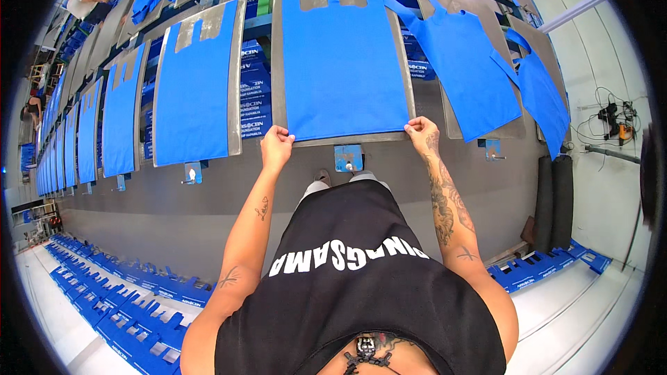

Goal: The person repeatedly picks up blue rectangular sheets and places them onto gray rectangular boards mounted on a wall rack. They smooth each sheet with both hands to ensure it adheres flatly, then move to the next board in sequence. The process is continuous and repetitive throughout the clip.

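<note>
A plain blue fabric bag (340,69) with handle cut-outs at its far end lies flat on a grey board (278,48) in front of me. My left hand (278,146) pinches its near left corner between thumb and fingers. At the near right corner, my right hand (422,133) pinches the same bag. Both arms reach forward, and the bag's near edge is stretched straight between the hands. Just below that edge, a blue metal bracket (349,158) sticks out from under the board.
Left of me, another blue bag (196,90) lies flat on its board, with several more in a row beyond. To the right, a skewed blue bag (472,69) hangs over its board. Dark rolls (554,201) stand by the wall. Printed blue bags (125,312) lie behind me.
</note>
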{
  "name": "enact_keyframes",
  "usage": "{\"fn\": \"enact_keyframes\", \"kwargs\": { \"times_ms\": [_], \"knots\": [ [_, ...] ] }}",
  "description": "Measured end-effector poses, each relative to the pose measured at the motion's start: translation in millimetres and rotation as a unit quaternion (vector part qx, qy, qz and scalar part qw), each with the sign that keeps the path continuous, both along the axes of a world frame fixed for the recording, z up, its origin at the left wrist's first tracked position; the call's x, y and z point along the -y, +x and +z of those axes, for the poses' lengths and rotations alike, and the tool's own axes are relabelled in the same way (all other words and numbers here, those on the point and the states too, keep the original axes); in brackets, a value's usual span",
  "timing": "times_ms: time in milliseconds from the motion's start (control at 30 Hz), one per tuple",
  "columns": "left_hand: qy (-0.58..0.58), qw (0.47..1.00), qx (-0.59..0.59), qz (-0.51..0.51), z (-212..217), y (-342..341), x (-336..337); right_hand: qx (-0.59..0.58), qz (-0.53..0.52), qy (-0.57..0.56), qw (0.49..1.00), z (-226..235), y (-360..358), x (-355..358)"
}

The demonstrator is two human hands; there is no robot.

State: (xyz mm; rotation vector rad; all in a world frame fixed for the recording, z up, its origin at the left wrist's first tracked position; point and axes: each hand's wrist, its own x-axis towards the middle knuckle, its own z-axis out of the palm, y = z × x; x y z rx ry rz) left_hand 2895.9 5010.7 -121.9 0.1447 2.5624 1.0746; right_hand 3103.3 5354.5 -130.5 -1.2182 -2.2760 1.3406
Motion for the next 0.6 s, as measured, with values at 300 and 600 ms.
{"fn": "enact_keyframes", "kwargs": {
  "times_ms": [300,600],
  "knots": [
    [-0.046,0.997,-0.06,-0.019,12.3,16.6,-1.9,-0.032,0.017,0.009,0.999,-7.5,19.3,5.8],
    [-0.059,0.993,-0.095,-0.044,10.9,19.7,-0.7,-0.035,0.014,0.049,0.998,-2.1,24.7,17.9]
  ]
}}
